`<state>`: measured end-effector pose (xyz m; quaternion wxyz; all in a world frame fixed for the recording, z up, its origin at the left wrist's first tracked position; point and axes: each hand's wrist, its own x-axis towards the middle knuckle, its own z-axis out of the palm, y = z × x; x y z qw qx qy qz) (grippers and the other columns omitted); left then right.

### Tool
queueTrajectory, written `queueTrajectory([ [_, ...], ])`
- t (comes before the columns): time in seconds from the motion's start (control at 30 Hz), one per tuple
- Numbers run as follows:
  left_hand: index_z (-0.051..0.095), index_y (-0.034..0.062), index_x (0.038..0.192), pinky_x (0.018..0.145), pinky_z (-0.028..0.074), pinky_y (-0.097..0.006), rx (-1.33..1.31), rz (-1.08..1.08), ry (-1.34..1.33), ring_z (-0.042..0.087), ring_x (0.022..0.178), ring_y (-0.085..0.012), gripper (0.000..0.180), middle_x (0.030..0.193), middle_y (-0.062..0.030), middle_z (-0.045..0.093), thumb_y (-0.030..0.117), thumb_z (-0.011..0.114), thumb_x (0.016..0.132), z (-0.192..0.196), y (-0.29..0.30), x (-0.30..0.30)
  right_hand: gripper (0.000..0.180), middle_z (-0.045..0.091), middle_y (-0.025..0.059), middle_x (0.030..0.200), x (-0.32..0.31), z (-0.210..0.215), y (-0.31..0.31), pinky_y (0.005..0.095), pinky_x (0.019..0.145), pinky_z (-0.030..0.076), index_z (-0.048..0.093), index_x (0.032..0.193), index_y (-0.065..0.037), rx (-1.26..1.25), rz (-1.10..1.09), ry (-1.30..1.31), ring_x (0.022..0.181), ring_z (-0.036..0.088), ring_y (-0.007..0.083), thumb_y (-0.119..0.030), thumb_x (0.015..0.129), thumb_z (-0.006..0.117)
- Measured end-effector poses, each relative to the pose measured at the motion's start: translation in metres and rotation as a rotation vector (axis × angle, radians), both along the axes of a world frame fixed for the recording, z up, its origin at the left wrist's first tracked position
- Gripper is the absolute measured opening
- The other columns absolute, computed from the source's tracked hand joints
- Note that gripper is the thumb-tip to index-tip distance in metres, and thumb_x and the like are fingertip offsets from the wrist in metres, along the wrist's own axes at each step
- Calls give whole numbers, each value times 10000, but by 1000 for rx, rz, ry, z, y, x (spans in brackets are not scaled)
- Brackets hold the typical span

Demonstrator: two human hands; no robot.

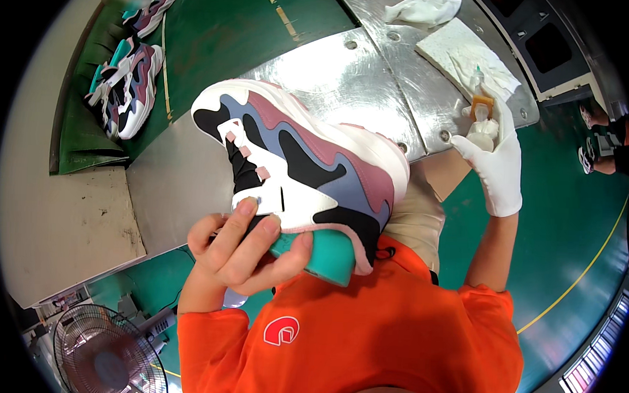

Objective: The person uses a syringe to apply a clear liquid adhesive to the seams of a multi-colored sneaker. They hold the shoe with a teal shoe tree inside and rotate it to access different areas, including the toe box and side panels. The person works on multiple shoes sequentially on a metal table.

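Observation:
My bare left hand (250, 253) grips a sneaker (309, 155) at its collar and tongue, fingers wrapped over the white lace panel. The shoe is white, black, blue-grey and mauve, with a thick white sole. It lies tilted on its side with the toe up and to the left. A teal shoe last (333, 256) sticks out of its opening. In a white glove, my right hand (496, 158) holds a small clear bottle (482, 126) with an orange-brown band and a thin green-tipped nozzle pointing away from me. The bottle is apart from the shoe.
A metal worktable (326, 65) spans the middle. At its far right lie a white pad (465, 56) and a crumpled white cloth (421, 11). Several similar sneakers (135, 86) stand on a green conveyor at the left. A fan (110, 359) is at the lower left.

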<state>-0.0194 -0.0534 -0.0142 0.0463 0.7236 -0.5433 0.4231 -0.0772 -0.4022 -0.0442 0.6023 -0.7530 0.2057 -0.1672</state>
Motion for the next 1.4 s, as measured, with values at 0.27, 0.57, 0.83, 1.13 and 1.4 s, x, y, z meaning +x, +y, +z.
queueTrajectory([
  [0.27,710,420,1015,749,380,-290,59,122,11,613,983,-175,320,1092,29,585,124,633,921,16,-35,3,720,629,40,1036,-19,-7,-6,245,790,498,537,1380,-56,-64,14,-35,873,584,90,-57,715,814],
  [0.57,743,363,981,752,396,-337,9,190,168,615,971,-216,306,1078,18,561,146,792,772,23,-58,2,844,636,192,1049,-58,-32,-3,239,539,426,526,1234,114,856,363,-473,731,589,189,-434,636,759],
  [0.83,735,351,1012,738,405,-344,53,229,184,608,978,-232,339,1083,3,530,145,824,758,25,-62,1,752,615,194,1005,-44,-48,-4,260,530,410,512,1212,93,1025,530,-512,681,590,203,-350,648,739],
  [1.13,730,344,1004,689,405,-329,14,205,117,613,910,-224,218,1032,-9,538,258,805,819,18,-65,3,926,588,184,990,-33,-52,-12,290,530,413,492,1245,83,972,656,-427,669,614,220,-415,534,815],
  [1.4,732,330,975,605,473,-265,-78,125,-18,567,736,-194,149,939,-28,548,393,765,844,9,-70,16,1008,601,146,979,-40,-53,-19,279,542,497,538,1210,69,994,739,-362,738,637,209,-413,441,978],
])
